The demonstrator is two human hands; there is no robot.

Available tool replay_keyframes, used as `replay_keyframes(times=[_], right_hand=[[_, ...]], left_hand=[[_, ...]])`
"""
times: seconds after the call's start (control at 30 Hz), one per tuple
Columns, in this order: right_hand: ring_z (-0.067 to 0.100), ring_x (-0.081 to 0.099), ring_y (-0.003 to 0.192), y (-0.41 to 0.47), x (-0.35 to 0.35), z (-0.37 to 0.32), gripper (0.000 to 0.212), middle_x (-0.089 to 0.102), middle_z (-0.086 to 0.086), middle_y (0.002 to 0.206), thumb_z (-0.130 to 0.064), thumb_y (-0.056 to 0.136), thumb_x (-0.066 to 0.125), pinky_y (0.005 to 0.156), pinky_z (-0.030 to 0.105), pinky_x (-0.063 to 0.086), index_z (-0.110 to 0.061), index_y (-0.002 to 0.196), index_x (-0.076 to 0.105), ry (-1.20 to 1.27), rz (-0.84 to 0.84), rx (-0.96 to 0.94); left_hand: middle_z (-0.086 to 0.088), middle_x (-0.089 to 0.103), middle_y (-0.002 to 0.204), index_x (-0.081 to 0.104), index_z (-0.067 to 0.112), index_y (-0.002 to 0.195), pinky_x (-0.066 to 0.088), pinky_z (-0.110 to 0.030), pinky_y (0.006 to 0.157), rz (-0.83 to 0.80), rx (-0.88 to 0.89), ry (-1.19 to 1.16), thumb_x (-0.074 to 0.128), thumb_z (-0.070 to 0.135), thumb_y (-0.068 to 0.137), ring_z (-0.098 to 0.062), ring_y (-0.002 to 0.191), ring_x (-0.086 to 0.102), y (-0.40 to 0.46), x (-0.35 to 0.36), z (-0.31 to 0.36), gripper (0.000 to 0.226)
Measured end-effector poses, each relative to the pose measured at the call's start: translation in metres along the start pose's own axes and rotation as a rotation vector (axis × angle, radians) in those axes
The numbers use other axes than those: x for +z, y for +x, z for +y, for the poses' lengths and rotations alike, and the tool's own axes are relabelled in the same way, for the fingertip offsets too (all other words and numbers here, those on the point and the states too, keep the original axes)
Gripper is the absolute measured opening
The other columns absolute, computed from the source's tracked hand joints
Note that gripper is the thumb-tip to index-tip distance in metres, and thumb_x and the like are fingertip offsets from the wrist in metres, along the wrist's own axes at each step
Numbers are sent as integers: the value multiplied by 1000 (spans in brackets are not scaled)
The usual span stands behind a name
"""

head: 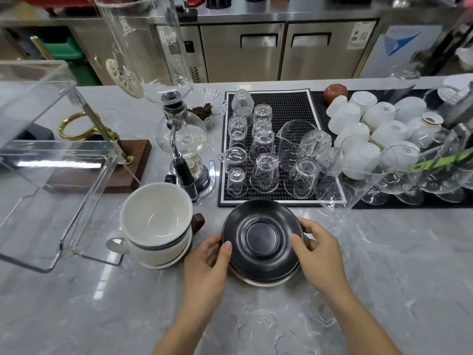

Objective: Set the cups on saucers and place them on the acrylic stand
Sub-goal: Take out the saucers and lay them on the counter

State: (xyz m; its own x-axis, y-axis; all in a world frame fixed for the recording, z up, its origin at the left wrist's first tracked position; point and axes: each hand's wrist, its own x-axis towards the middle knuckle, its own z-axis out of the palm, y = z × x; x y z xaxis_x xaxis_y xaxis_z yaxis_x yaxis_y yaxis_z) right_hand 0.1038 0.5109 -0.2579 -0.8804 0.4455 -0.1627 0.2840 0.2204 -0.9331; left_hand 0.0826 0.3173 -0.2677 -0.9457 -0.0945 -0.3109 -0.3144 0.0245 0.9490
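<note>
A stack of black saucers [262,237] lies on the marble counter just in front of me. My left hand [208,262] grips the top saucer's left rim, thumb on its upper face. My right hand [317,249] grips the right rim the same way. The top saucer is tilted slightly above the ones beneath. To the left stand stacked white cups [156,224] with dark rims, a handle pointing left. The clear acrylic stand [51,160] is at the far left of the counter.
A glass siphon coffee maker [183,139] stands behind the cups. A black rubber mat [279,149] holds several upturned glasses. White cups and stemmed glasses [378,134] crowd the right. A wooden base with a brass ring [102,165] sits beside the stand.
</note>
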Motion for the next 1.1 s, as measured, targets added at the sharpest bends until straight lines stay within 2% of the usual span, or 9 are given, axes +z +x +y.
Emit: replay_keyframes(times=[0.07,0.17,0.3,0.43,0.67,0.8,0.9,1.0,1.1], right_hand=[[20,73,83,0,-1,2,38,75,-14,98,-5,88,64,80,41,60,-41,101,66,-9,-8,5],[18,71,77,2,-5,3,26,74,-11,90,-12,85,69,74,34,59,-36,93,67,-69,-11,32],[13,62,66,6,-7,1,10,66,-3,73,-21,82,72,60,23,44,-23,85,63,-258,52,22],[13,55,60,9,-7,-3,11,58,-5,63,-24,83,70,55,25,39,-20,83,59,-352,29,37],[12,52,54,5,-9,-10,15,56,-5,57,-16,80,73,53,24,38,-21,76,59,-347,78,37],[13,54,54,-4,-18,-16,19,59,-1,60,-14,79,75,54,23,41,-23,74,59,-322,114,27],[14,56,57,-18,-25,-22,11,63,2,64,-14,78,76,56,26,45,-16,77,65,-327,143,4],[12,56,57,-36,-29,-27,11,65,1,64,-13,77,76,56,24,44,-14,75,66,-323,159,-25],[16,57,56,-57,-26,-27,15,65,3,62,-12,76,78,57,28,46,-13,70,64,-313,173,-43]], left_hand=[[1,80,101,72,21,103,55,-32,92,13,-16,-11,68,9,92,-10,98,74,-1,1,-1,17],[-1,78,98,71,20,102,54,-26,85,46,-32,0,70,13,91,-7,92,74,-2,3,-3,13],[-2,76,84,70,19,91,50,-23,71,131,-5,79,72,21,89,-14,78,71,-4,6,-3,3],[-1,67,72,70,18,83,47,-25,63,150,4,119,74,20,87,-10,60,56,-4,7,-1,6],[1,72,71,74,15,83,46,-21,64,140,-20,164,76,21,86,-8,62,60,-4,4,2,6],[-2,75,74,75,13,88,58,-34,69,104,-43,103,76,17,86,-15,68,68,-13,3,-3,5],[-7,77,75,75,8,85,59,-27,65,55,-21,46,74,9,87,-17,70,72,-23,-1,-3,3],[-9,78,74,76,7,82,61,-33,66,23,-1,21,75,5,85,-20,70,73,-35,-10,0,4],[-9,77,73,75,3,85,56,-21,54,-5,-5,-26,73,1,86,-13,63,71,-48,-26,4,3]])
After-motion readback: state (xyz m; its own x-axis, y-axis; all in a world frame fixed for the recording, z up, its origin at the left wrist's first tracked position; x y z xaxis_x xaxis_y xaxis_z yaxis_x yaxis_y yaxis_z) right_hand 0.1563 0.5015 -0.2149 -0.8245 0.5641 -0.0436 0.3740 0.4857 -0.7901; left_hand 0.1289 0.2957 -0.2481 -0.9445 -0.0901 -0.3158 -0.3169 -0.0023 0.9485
